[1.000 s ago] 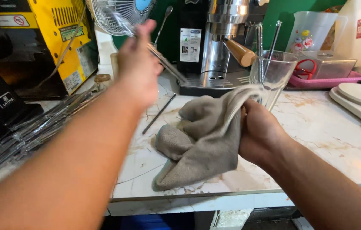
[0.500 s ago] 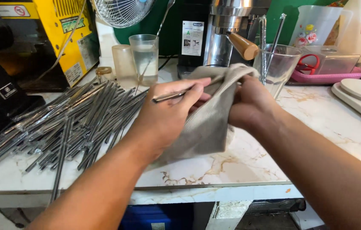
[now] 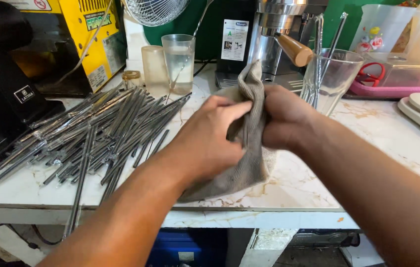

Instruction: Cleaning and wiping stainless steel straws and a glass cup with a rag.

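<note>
Hands meet over the front middle of the counter (image 3: 299,190), which is white stone with brown veins. Left hand (image 3: 210,136) is curled shut on a grey cloth (image 3: 247,148), its fingers pressed into the folds. Right hand (image 3: 284,121) is also closed tight on the cloth from the other side. The cloth looks soft and a bit fuzzy. It is bunched up between the hands, with one end poking up and the other end hanging down onto the counter near the front edge. I cannot tell if something is wrapped inside it.

Toward the left edge lies a big heap of thin metal straws (image 3: 96,138). They are long, shiny and silver, and they cross over each other.

Farther back, just behind the right hand, stands a clear glass (image 3: 336,74) with two metal straws upright in it. Near the back edge is another clear glass (image 3: 178,62) holding water. At the right edge sits a pink tray (image 3: 393,90), and a silver coffee machine (image 3: 274,34) stands at the back.
</note>
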